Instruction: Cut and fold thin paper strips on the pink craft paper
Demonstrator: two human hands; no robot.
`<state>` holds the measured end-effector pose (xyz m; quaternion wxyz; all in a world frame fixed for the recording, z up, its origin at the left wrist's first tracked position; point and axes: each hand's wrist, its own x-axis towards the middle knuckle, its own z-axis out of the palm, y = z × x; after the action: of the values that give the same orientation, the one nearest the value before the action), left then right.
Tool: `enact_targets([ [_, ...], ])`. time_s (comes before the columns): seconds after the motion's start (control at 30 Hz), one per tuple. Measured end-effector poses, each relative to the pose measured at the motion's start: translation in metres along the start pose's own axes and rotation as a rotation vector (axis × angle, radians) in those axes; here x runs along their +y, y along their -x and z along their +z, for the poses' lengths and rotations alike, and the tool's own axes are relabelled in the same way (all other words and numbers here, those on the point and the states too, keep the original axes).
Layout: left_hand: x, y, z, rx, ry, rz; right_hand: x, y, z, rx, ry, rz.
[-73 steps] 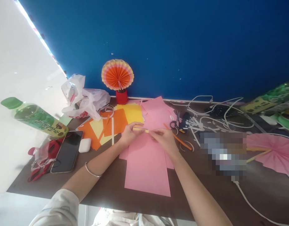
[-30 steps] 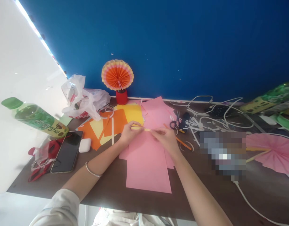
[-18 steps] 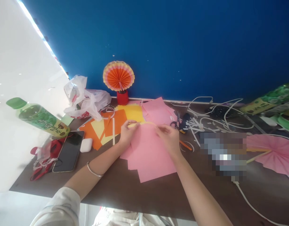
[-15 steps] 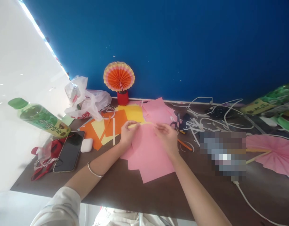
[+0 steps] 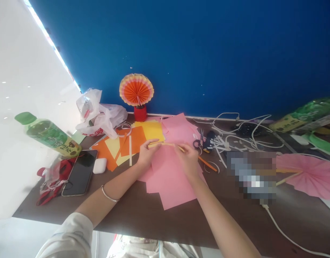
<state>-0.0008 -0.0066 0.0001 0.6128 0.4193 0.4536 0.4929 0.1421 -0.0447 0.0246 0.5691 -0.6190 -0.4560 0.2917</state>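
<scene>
Between my two hands a narrow yellow paper strip (image 5: 169,144) is stretched sideways, low over the pink paper sheets (image 5: 169,179). My left hand (image 5: 149,154) pinches its left end, and my right hand (image 5: 188,156) has its fingers closed on the right end. Orange sheets (image 5: 135,139) and yellow paper (image 5: 151,129) lie just beyond and left of my left hand. Past my right hand lie scissors (image 5: 198,143) and an orange strip (image 5: 209,164). A round pleated paper fan (image 5: 136,89) stands in a red holder (image 5: 140,114) at the back.
On the left are a tilted green bottle (image 5: 48,134), a phone (image 5: 80,173), a white earbud case (image 5: 100,166) and a plastic bag (image 5: 102,116). To the right lie white cables (image 5: 257,138), paper scraps (image 5: 220,145), a pink pleated fan (image 5: 312,175) and another bottle (image 5: 301,114).
My right hand has moved slightly left and its fingers have closed onto the strip's right end. My left hand keeps its pinch. The view has shifted a little.
</scene>
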Motion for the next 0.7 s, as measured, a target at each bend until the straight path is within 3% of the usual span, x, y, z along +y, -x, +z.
enact_targets([
  [0.27, 0.002, 0.001, 0.001, -0.027, -0.047, 0.041, 0.008, -0.003, 0.001, 0.106, 0.032, -0.037],
  [0.4, 0.005, 0.008, 0.006, -0.203, -0.032, 0.081, 0.009, -0.011, -0.001, 0.096, -0.003, -0.042],
  [0.47, 0.005, 0.014, 0.008, -0.277, -0.135, 0.168, 0.01, -0.015, -0.002, 0.053, 0.011, -0.074],
  [0.53, 0.006, 0.022, 0.008, -0.258, -0.308, 0.297, 0.012, -0.017, -0.004, -0.019, 0.042, -0.119],
  [0.63, 0.012, 0.029, 0.001, -0.233, -0.619, 0.621, 0.014, -0.017, -0.007, -0.143, 0.1, -0.187],
  [0.7, 0.018, 0.032, -0.007, -0.416, -0.867, 0.792, 0.013, -0.015, -0.009, -0.204, 0.13, -0.224],
])
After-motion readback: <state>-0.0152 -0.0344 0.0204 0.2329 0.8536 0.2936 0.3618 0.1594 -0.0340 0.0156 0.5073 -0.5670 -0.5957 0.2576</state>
